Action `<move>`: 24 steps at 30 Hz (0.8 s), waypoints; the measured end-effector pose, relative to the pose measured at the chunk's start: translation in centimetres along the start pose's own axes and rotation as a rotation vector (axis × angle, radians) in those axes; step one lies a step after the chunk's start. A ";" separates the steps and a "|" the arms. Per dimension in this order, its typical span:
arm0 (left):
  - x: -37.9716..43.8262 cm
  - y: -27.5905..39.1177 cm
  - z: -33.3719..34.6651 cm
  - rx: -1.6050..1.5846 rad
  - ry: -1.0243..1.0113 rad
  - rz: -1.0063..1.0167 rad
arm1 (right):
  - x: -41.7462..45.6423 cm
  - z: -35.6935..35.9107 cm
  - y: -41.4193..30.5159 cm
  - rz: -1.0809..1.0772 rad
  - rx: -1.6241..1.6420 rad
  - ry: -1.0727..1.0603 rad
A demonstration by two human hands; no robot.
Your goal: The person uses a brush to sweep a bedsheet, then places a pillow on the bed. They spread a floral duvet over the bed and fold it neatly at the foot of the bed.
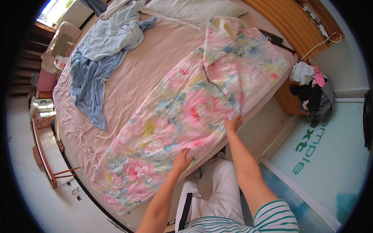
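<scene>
A floral quilt (186, 107) in pink, yellow and blue lies lengthwise along the near side of the bed. Its upper part is folded over and bunched near the pillow (195, 13). My right hand (234, 123) grips the quilt's near edge, at the lower end of that fold. Lower down, my left hand (183, 160) rests on the quilt close to the same edge, fingers somewhat apart and holding nothing that I can see. Pink sheet (157, 61) shows beyond the quilt.
Across the bed lies a crumpled blue blanket (99, 64). A bed brush (275, 40) sits by the wooden headboard (279, 20), which carries a power strip (311, 13). Clothes (314, 90) are piled on a wooden nightstand (284, 102). A frosted panel (329, 145) stands at right.
</scene>
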State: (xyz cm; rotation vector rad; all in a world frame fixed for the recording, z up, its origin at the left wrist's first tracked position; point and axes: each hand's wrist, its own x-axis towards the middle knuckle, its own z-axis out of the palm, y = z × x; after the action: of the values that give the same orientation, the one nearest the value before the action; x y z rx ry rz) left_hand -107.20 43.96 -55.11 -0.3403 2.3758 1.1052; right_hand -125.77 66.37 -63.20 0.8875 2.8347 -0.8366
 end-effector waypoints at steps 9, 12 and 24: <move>11.6 8.4 5.0 0.053 0.174 -0.009 | 14.1 -0.5 -7.6 -0.956 -0.200 -0.246; 16.7 13.0 6.3 -0.029 0.191 -0.055 | 19.5 0.5 -4.6 -0.872 -0.333 -0.353; 36.4 26.5 6.5 -0.569 0.088 -0.151 | 29.1 -6.4 -2.4 0.033 0.920 -0.879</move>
State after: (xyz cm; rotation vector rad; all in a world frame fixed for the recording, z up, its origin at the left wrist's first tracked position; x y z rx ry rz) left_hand -146.93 65.24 -60.95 -0.7603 2.0213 1.7051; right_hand -150.59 82.95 -62.57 0.3920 1.6252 -1.9573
